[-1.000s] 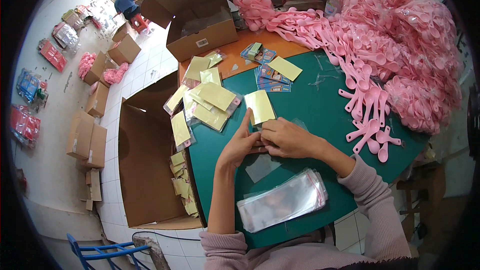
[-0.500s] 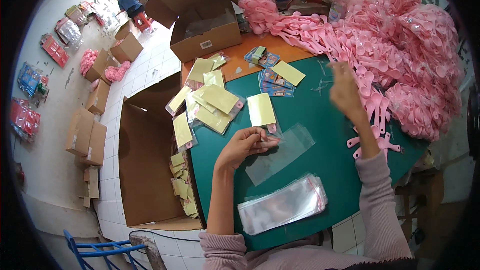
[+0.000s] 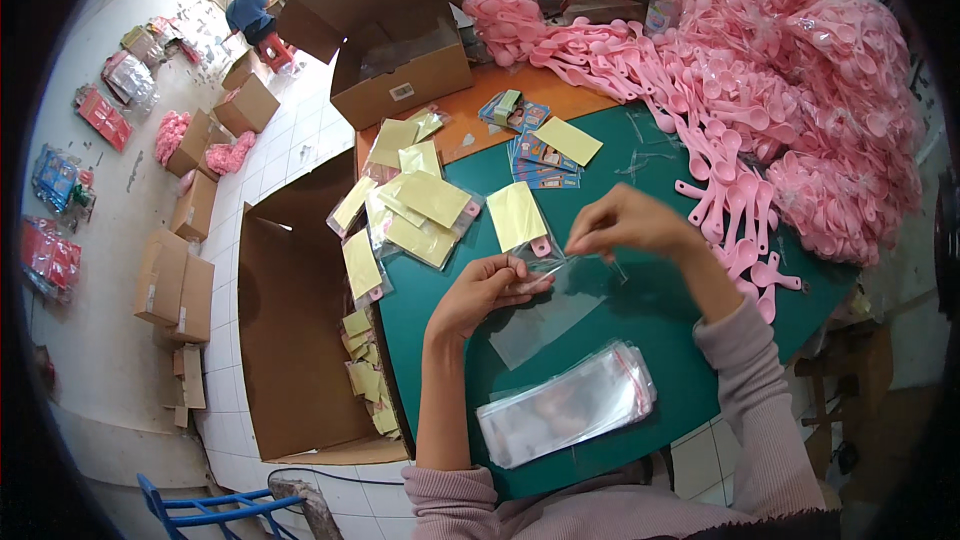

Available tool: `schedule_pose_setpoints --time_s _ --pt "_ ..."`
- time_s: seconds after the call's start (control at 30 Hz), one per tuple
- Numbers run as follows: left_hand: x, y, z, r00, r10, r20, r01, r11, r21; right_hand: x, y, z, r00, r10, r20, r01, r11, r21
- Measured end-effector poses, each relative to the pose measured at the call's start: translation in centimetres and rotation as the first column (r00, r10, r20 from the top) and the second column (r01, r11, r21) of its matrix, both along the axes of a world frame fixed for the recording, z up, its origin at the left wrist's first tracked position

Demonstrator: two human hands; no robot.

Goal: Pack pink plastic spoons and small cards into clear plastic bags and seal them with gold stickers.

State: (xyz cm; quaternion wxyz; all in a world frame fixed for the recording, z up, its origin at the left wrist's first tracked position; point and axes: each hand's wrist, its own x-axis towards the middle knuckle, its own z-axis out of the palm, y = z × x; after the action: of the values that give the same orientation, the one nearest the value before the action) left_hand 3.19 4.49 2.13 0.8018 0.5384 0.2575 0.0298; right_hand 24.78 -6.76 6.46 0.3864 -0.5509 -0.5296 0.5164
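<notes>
My left hand is closed in a pinch on the edge of an empty clear plastic bag, which lies over the green table. Just to the right, my right hand has thumb and fingertips pressed together at the bag's upper edge; a thin clear strip shows beneath those fingers. Beyond both hands lies a filled clear bag with a yellow card and the end of a pink spoon. Close to my body rests a stack of clear plastic bags.
Filled bags with yellow cards are piled at the left, beside a large open carton. Blue printed cards lie farther back. Pink measuring spoons and bulging bags of them cover the right side. Another open carton stands behind.
My right hand has come leftward and nearer, from beside the spoons to the bag's edge. My left hand keeps its pinch in nearly the same place.
</notes>
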Motion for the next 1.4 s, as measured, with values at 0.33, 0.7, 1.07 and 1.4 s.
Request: schedule_pose_setpoints --time_s 0.33,0.7,1.07,1.4 --pt "0.3 -0.5 0.5 0.999 0.005 0.048 -0.002 0.999 -0.044 7.5 -1.4 -1.5 0.558 -0.756 0.342 0.545 0.645 0.536" --pt "-0.6 -0.6 1.8 0.997 -0.069 0.02 0.07 0.996 -0.049 -1.9 -0.7 -5.3 0.932 -0.32 0.172 0.206 0.855 0.475" --pt "0.8 -1.0 0.2 0.999 -0.013 -0.046 0.037 0.807 0.589 -1.0 -0.8 -5.7 0.953 -0.206 -0.224 0.239 0.962 0.134" --pt "1.9 -1.3 -2.3 0.945 0.327 0.002 -0.283 0.815 0.506 -2.8 -0.2 -6.0 0.87 -0.457 -0.186 0.48 0.872 0.103"
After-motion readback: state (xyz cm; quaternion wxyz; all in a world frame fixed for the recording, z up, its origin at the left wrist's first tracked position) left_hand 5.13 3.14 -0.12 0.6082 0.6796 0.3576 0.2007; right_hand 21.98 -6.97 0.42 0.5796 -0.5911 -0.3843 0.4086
